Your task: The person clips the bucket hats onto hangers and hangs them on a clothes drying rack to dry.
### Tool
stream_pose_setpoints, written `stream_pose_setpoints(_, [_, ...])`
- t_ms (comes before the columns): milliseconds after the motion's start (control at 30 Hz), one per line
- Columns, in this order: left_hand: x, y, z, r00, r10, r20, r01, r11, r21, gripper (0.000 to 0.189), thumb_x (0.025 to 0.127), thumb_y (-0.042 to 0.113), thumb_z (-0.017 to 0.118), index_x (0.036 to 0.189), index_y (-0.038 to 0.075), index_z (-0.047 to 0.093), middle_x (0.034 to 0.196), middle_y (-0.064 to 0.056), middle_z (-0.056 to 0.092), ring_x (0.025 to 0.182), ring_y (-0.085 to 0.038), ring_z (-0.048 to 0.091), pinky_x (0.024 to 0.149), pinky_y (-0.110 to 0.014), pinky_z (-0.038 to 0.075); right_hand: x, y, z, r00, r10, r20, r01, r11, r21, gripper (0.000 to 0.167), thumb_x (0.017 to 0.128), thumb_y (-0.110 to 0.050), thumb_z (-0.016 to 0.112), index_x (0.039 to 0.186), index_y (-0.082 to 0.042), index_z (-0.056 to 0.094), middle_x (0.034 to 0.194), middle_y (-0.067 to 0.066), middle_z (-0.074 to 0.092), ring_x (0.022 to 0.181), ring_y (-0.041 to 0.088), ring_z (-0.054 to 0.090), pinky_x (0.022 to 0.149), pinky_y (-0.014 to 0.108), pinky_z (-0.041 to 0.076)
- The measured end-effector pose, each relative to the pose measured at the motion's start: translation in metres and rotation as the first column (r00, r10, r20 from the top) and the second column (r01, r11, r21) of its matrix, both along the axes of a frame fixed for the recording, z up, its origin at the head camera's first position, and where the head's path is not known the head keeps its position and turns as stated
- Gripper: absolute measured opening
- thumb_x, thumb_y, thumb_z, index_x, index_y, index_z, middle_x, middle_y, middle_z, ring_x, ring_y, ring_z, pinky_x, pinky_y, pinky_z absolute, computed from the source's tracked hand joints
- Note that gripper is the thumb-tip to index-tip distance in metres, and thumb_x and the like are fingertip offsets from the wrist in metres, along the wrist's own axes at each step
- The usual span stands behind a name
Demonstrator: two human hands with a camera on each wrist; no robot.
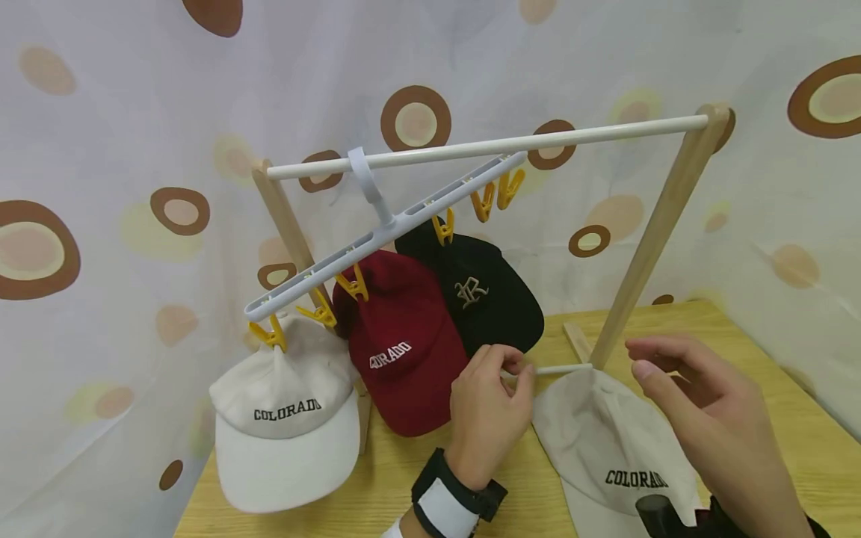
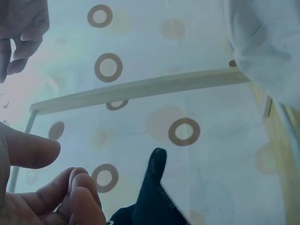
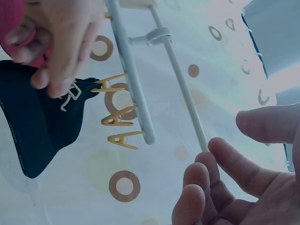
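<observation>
My left hand is raised in front of the black cap and the red cap, its thumb and fingers apart and holding nothing in the left wrist view. Farther right, my right hand hovers by a pale cap lettered COLORADO, with thumb and fingers spread around air. A pale blue clip hanger hangs tilted, its left end low. Yellow clips on it hold a white cap, the red cap and the black cap. Two yellow clips at its right end hold nothing.
The hanger's hook loops over a white rod between wooden posts. This rack stands on a wooden table. A patterned cloth hangs behind it. A lower white rod runs near the tabletop.
</observation>
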State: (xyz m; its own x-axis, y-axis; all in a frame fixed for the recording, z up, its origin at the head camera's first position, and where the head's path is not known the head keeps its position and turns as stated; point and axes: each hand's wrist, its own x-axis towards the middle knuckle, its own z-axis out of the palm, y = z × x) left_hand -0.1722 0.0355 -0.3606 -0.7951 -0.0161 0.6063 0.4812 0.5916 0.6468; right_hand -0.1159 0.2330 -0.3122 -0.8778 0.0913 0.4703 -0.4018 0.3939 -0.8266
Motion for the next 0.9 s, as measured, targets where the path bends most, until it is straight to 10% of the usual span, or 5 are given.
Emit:
stream_pose_setpoints(600, [0.009,0.031,-0.038,0.983,-0.064,0.171,0.112,0.951,-0.29,0.008,0.088,0.028,0.07,0.087,0.02,0.07,0.084,0.01,0.064,0.07,0.001,0.056,0.059,-0.013,0.035,0.014,0.008,-0.039,0.999,0.03,-0.026,-0.038,0.921,-0.387,0.027,0.092,0.009,0.058,0.119,0.009,0.062,0.108,-0.001,0.071,0.087,0.008,0.065,0.079,0.013,0.049])
stream_pose_setpoints(900, [0.005,0.065,-0.063,0.917,-0.092,0.389,0.247,0.896,-0.368,0.017,0.085,0.034,0.068,0.071,0.025,0.063,0.069,0.016,0.051,0.062,0.004,0.043,0.053,-0.016,0.031,0.016,0.007,-0.05,0.996,0.046,-0.073,-0.073,0.895,-0.439,0.027,0.091,0.014,0.054,0.117,0.01,0.062,0.107,0.001,0.071,0.084,0.01,0.065,0.076,0.015,0.048])
